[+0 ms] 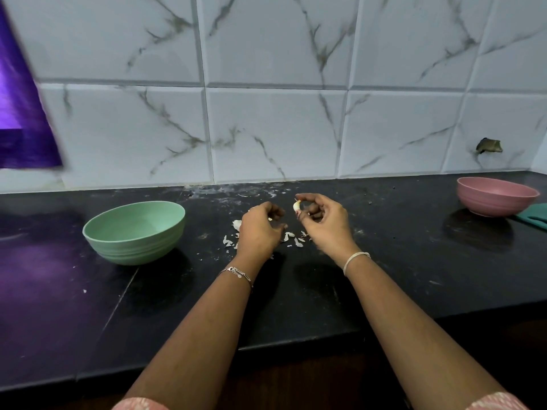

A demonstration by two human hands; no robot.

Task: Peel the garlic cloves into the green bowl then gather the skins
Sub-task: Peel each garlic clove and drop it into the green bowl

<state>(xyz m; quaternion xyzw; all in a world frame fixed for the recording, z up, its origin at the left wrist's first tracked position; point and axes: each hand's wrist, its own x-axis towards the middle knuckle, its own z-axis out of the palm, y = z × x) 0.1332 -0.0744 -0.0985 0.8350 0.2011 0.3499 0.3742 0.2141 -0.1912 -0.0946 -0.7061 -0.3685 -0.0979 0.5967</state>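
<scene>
My right hand (324,221) pinches a pale garlic clove (297,206) between thumb and fingertips, a little above the black counter. My left hand (260,229) hovers just left of it with its fingers curled; whether it holds a bit of skin I cannot tell. Torn white garlic skins (291,237) lie scattered on the counter under and between both hands, with a larger piece (236,224) at the left hand's far side. The green bowl (134,232) stands to the left of the hands; its inside looks bare from here.
A pink bowl (495,199) sits at the far right of the counter, beside a teal object (534,216) cut off by the frame edge. The marble-tiled wall (275,113) closes the back. The counter's front edge (296,340) runs under my forearms.
</scene>
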